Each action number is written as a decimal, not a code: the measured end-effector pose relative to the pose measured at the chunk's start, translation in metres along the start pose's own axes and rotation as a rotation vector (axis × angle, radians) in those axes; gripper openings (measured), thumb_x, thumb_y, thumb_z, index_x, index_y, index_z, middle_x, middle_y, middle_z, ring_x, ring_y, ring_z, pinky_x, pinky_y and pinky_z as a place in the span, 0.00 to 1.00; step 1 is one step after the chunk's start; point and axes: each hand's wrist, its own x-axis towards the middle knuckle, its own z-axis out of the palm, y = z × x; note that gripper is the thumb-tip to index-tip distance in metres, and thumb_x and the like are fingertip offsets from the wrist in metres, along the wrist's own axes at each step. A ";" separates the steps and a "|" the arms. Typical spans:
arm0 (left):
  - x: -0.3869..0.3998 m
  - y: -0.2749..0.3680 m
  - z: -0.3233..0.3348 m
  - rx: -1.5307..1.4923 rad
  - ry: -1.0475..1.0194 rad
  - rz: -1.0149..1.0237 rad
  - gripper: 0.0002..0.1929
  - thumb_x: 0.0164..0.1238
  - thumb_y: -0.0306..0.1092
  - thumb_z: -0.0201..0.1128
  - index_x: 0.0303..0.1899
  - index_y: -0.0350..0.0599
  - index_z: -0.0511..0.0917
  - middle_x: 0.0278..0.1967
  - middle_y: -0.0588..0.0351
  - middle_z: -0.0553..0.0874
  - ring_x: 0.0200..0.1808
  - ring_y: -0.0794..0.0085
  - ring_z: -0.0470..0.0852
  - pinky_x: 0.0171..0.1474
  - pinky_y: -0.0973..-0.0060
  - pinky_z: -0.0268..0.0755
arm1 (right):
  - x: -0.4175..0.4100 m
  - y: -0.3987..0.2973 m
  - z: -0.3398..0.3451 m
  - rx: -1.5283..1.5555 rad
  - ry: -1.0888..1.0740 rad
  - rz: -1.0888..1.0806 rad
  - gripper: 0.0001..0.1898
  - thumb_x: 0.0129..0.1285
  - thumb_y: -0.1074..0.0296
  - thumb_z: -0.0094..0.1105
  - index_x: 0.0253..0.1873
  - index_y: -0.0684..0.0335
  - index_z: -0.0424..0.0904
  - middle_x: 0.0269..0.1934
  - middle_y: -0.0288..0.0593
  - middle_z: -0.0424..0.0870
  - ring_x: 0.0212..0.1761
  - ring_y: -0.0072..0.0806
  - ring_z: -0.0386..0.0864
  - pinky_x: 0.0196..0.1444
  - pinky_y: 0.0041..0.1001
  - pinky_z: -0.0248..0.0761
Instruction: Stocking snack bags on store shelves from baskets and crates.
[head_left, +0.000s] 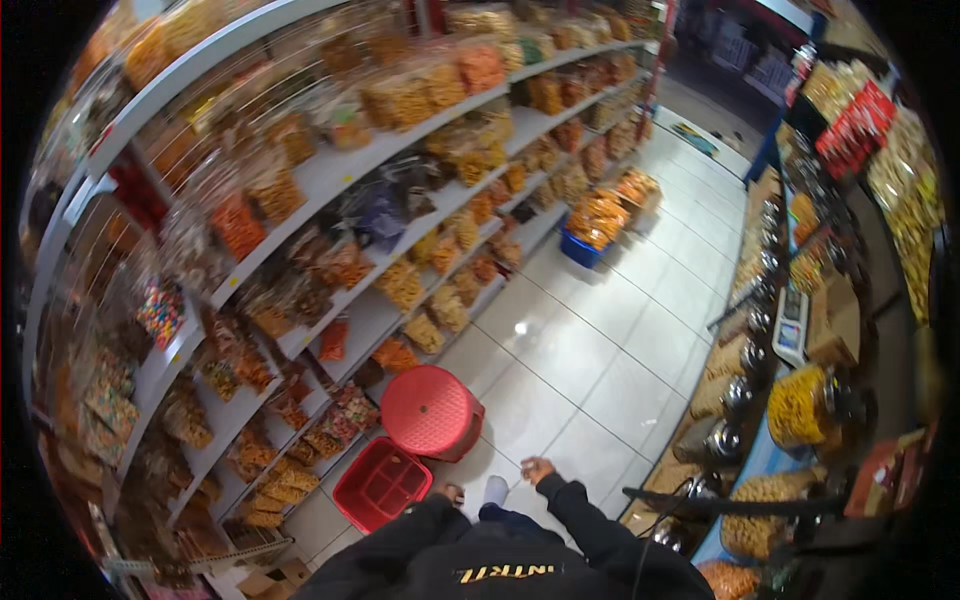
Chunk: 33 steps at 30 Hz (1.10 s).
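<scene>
My left hand (452, 493) hangs low beside a red plastic basket (384, 480), its sleeve hiding part of it; nothing shows in it. Over the white tiled floor (577, 367), my right hand (536, 470) is held out with loosely bent fingers and nothing visible in it. Between the hands, one foot in a light sock (495, 490) is on the tiles. A round red plastic stool (429, 411) stands just past the basket, close against the shelving.
Shelves (405, 154) packed with bagged snacks line the left. Along the right runs a counter with lidded jars (801, 405), a white scale (790, 326) and a cardboard box (834, 319). Farther up the aisle, a blue bin (583, 249) of snack bags juts onto the floor.
</scene>
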 end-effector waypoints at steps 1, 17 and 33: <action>0.023 0.041 -0.003 -0.078 -0.048 0.154 0.10 0.66 0.35 0.59 0.44 0.43 0.81 0.40 0.48 0.85 0.39 0.62 0.85 0.39 0.64 0.79 | -0.002 -0.028 -0.025 0.075 0.028 -0.006 0.14 0.60 0.74 0.54 0.51 0.61 0.78 0.35 0.44 0.85 0.32 0.26 0.82 0.30 0.25 0.73; 0.067 0.421 0.266 0.279 -0.241 0.143 0.19 0.67 0.47 0.59 0.52 0.46 0.74 0.48 0.47 0.84 0.46 0.58 0.84 0.47 0.61 0.76 | 0.074 -0.066 -0.365 0.724 0.329 0.182 0.12 0.62 0.73 0.57 0.50 0.59 0.78 0.36 0.46 0.84 0.32 0.29 0.81 0.29 0.28 0.74; 0.219 0.673 0.471 0.259 -0.191 0.183 0.15 0.64 0.43 0.65 0.45 0.45 0.75 0.38 0.50 0.85 0.34 0.62 0.85 0.33 0.66 0.76 | 0.306 -0.111 -0.670 0.715 0.221 0.163 0.12 0.64 0.70 0.56 0.52 0.59 0.76 0.39 0.45 0.83 0.33 0.29 0.81 0.33 0.29 0.76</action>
